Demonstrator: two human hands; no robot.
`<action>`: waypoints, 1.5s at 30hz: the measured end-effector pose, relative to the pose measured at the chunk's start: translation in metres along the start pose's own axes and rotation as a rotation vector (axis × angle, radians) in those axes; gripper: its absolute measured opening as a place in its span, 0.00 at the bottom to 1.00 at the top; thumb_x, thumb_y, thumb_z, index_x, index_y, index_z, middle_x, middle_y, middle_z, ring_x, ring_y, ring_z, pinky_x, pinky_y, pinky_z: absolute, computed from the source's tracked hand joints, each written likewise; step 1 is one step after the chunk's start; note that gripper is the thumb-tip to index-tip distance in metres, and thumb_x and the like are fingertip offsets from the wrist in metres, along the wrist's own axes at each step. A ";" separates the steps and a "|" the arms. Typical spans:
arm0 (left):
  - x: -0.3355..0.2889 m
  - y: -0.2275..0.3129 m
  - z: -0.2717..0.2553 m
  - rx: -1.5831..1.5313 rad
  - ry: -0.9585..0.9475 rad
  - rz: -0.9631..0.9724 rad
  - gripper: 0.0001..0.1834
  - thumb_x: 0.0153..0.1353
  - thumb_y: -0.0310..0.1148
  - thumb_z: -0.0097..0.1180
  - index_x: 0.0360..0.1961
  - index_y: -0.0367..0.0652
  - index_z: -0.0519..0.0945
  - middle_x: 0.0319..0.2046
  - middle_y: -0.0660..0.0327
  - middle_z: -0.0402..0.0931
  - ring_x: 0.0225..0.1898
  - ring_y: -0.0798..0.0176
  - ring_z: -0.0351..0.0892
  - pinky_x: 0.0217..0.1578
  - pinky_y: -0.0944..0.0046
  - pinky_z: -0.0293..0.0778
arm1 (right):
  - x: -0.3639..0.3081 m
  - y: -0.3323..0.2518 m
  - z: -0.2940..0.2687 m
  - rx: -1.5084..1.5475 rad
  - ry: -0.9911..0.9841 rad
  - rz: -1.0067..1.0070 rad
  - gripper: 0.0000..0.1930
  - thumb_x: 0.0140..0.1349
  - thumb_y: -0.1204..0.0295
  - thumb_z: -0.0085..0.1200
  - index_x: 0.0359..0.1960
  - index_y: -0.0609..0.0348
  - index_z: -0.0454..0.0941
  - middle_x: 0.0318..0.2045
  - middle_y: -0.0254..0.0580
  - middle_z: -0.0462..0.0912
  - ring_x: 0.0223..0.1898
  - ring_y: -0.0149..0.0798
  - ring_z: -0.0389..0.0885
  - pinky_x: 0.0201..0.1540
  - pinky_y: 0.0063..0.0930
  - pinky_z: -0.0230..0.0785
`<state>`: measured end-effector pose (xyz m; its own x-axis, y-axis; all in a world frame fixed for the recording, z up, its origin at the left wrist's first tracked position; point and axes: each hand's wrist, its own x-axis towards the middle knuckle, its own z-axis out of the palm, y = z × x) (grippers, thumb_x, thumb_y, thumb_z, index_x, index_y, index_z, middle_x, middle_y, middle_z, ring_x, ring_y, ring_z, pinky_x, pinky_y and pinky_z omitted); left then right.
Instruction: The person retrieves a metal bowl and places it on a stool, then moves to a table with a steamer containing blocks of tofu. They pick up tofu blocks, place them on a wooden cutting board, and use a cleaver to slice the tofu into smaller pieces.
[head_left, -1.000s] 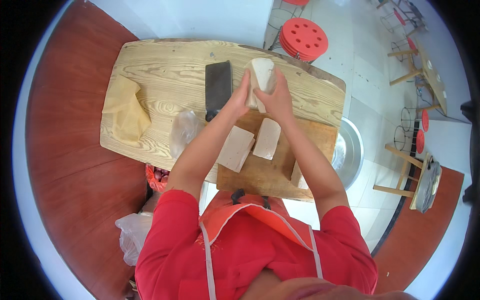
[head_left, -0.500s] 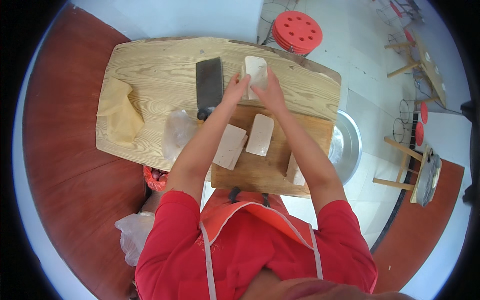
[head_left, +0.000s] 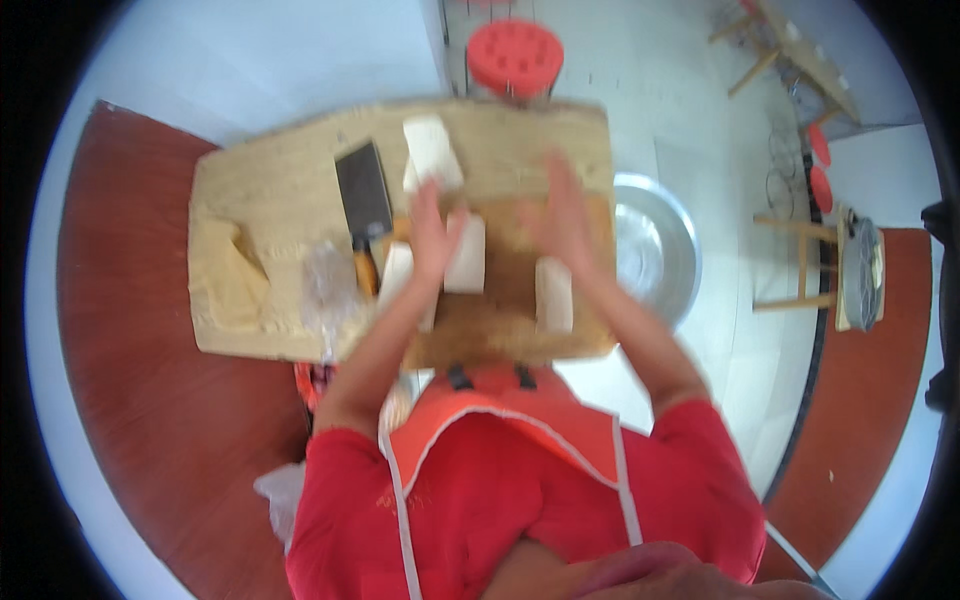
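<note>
A stack of pale, tofu-like blocks (head_left: 430,150) lies on the wooden table, beyond the far edge of the cutting board (head_left: 490,340). My left hand (head_left: 436,238) is just nearer than that stack, over the board, its fingers apart and holding nothing. Beneath and beside it is another pale block (head_left: 467,262); further left my forearm partly covers a pale block (head_left: 396,270). Toward the right side of the board, my right hand (head_left: 562,215) hovers with fingers stretched and nothing in them, blurred by motion. Close to its wrist stands one more pale block (head_left: 554,298).
A dark-bladed cleaver (head_left: 365,190) lies left of the stack. A clear plastic bag (head_left: 330,285) and a tan cloth (head_left: 225,275) rest on the table (head_left: 285,180). At right is a metal basin (head_left: 650,240). Red stools (head_left: 515,58) stand past the far edge.
Both hands have come off the far stack and drawn back toward me, spreading apart, the right one more to the right. The whole view has shifted and turned slightly.
</note>
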<state>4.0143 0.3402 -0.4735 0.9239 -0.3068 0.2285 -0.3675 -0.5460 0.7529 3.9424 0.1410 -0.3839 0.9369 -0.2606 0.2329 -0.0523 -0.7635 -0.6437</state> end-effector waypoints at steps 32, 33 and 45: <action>-0.222 0.009 -0.004 -0.892 -0.180 -0.897 0.34 0.54 0.32 0.63 0.62 0.38 0.65 0.48 0.55 0.76 0.47 0.61 0.78 0.47 0.64 0.75 | -0.194 0.004 0.086 0.738 -0.802 0.255 0.44 0.50 0.65 0.65 0.68 0.65 0.56 0.58 0.57 0.71 0.57 0.48 0.73 0.57 0.37 0.68; -0.224 0.008 -0.011 -0.901 -0.171 -0.878 0.36 0.53 0.32 0.64 0.63 0.38 0.64 0.49 0.56 0.75 0.48 0.62 0.77 0.47 0.63 0.75 | -0.187 0.002 0.085 0.744 -0.800 0.264 0.43 0.50 0.65 0.65 0.66 0.66 0.58 0.57 0.57 0.72 0.57 0.48 0.73 0.56 0.37 0.69; -0.227 -0.044 -0.022 -0.924 -0.305 -0.805 0.45 0.47 0.29 0.68 0.67 0.38 0.60 0.57 0.57 0.71 0.57 0.61 0.71 0.57 0.61 0.67 | -0.064 -0.001 0.173 -0.028 -0.256 0.388 0.48 0.50 0.57 0.66 0.67 0.68 0.52 0.61 0.64 0.65 0.62 0.58 0.65 0.63 0.47 0.60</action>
<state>3.8232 0.4510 -0.5452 0.7434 -0.3761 -0.5530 0.6117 0.0479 0.7897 3.9422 0.2610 -0.5243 0.9012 -0.3787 -0.2107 -0.4218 -0.6550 -0.6269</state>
